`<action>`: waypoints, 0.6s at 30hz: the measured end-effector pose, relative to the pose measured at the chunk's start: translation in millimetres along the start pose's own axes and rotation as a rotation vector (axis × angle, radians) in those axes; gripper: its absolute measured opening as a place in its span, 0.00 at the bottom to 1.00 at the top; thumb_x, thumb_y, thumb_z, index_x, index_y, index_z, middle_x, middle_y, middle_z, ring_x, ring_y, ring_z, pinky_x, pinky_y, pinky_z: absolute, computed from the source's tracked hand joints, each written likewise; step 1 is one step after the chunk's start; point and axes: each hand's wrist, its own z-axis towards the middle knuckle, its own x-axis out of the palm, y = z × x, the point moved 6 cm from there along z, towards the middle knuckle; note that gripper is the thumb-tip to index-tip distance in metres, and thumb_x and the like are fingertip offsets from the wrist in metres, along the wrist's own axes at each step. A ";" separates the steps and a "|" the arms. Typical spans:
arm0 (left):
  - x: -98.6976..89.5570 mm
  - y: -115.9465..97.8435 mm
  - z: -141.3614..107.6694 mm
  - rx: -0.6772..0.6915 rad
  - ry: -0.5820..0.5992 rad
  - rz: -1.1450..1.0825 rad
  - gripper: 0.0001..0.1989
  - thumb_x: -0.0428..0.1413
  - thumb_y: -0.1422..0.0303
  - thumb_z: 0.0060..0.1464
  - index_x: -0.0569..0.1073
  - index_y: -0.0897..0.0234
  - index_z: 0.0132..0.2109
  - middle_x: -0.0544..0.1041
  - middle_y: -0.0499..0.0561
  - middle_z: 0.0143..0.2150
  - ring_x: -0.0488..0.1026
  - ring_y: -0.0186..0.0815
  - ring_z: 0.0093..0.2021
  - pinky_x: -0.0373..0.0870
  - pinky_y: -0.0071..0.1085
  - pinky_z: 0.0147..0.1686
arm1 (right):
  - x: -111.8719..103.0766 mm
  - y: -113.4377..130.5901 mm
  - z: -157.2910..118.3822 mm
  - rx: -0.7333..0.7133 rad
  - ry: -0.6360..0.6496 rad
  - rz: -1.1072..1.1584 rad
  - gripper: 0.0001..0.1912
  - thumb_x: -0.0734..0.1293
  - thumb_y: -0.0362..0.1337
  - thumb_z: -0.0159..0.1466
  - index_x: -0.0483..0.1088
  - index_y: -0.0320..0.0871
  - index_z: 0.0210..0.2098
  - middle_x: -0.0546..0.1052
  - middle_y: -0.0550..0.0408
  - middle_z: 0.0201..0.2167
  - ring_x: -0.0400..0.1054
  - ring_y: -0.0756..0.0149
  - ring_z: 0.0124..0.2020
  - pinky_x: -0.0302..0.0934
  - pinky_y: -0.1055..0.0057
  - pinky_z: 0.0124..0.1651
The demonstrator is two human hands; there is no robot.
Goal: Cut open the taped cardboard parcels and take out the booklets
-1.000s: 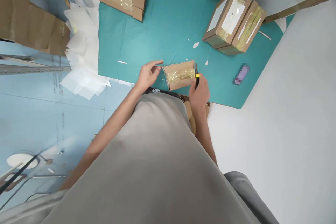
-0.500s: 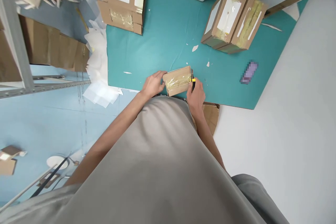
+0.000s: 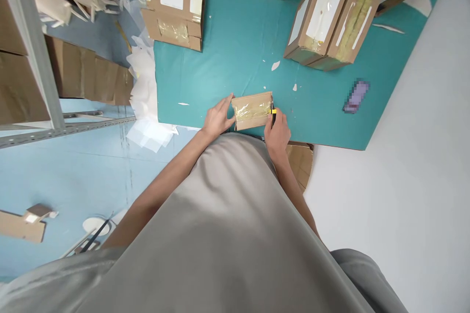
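Observation:
A small cardboard box with shiny yellowish tape along its top lies near the front edge of the green-covered table. My left hand holds its left end, fingertips at the far corner and thumb at the near side. A black and yellow utility knife is in my right hand, with the fingers wrapped round its handle. The knife's front end points away from me and meets the right end of the box. Whether the blade has entered the tape is too small to tell.
Two taped cartons stand at the back right, and a larger carton at the back left. A blurred purple item lies to the right. Paper scraps dot the green table. White sheets hang past its left edge.
The view has shifted slightly, so most things appear further right. My left hand's fingers have spread a little at the box's left end. The knife stays at the right end.

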 end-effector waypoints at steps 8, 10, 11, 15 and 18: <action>-0.5 5.7 0.5 0.026 -0.054 -0.115 0.41 0.52 0.71 0.59 0.57 0.61 0.79 0.71 0.54 0.73 0.73 0.47 0.68 0.70 0.44 0.68 | 8.1 0.1 -7.4 0.009 0.000 0.008 0.31 0.47 0.49 0.80 0.65 0.37 0.69 0.75 0.32 0.61 0.75 0.45 0.58 0.69 0.56 0.55; -4.8 10.5 4.8 0.012 -0.087 -0.166 0.40 0.50 0.72 0.59 0.60 0.59 0.78 0.73 0.52 0.72 0.74 0.46 0.67 0.70 0.45 0.69 | 11.7 1.4 -11.5 0.001 0.001 0.022 0.32 0.47 0.49 0.80 0.65 0.37 0.69 0.75 0.31 0.62 0.74 0.45 0.60 0.69 0.55 0.56; -7.6 13.2 7.0 0.008 -0.090 -0.195 0.39 0.50 0.73 0.59 0.61 0.58 0.77 0.73 0.51 0.71 0.74 0.46 0.67 0.71 0.45 0.69 | 12.6 1.8 -13.2 -0.005 0.000 0.037 0.32 0.47 0.49 0.80 0.65 0.38 0.70 0.75 0.32 0.62 0.74 0.45 0.61 0.69 0.55 0.57; -22.8 13.2 11.9 0.072 0.014 -0.291 0.42 0.54 0.71 0.57 0.58 0.60 0.78 0.69 0.54 0.74 0.70 0.48 0.71 0.70 0.47 0.70 | 8.5 -0.5 -16.6 -0.042 -0.013 0.117 0.32 0.48 0.51 0.80 0.66 0.39 0.69 0.77 0.34 0.62 0.74 0.47 0.61 0.69 0.55 0.60; -38.8 -8.9 14.4 0.167 0.013 -0.240 0.45 0.57 0.67 0.59 0.53 0.58 0.80 0.60 0.55 0.79 0.58 0.52 0.78 0.58 0.52 0.76 | 0.5 -5.3 -17.6 -0.043 -0.034 0.144 0.32 0.48 0.51 0.80 0.68 0.40 0.68 0.79 0.37 0.60 0.75 0.48 0.60 0.68 0.55 0.60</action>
